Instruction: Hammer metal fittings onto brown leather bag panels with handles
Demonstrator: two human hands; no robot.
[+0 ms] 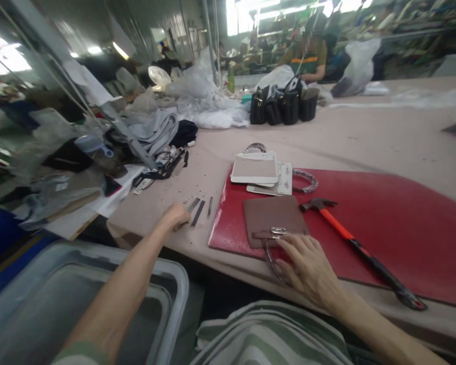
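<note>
Left grip [178, 215] curls down at a grey metal strip [193, 204] by the counter's [213, 147] near edge — whether it's pinched, I can't tell. Right grip [307, 261] is spread rather than clenched, fingertips on the brown bag's [275, 213] near edge beside the clasp [278, 231]. I'd keep that touch light, the bag flat on the red board [403, 218]. The hammer [338, 223] crowds the right grip's right — between the grips looks roomier.
</note>
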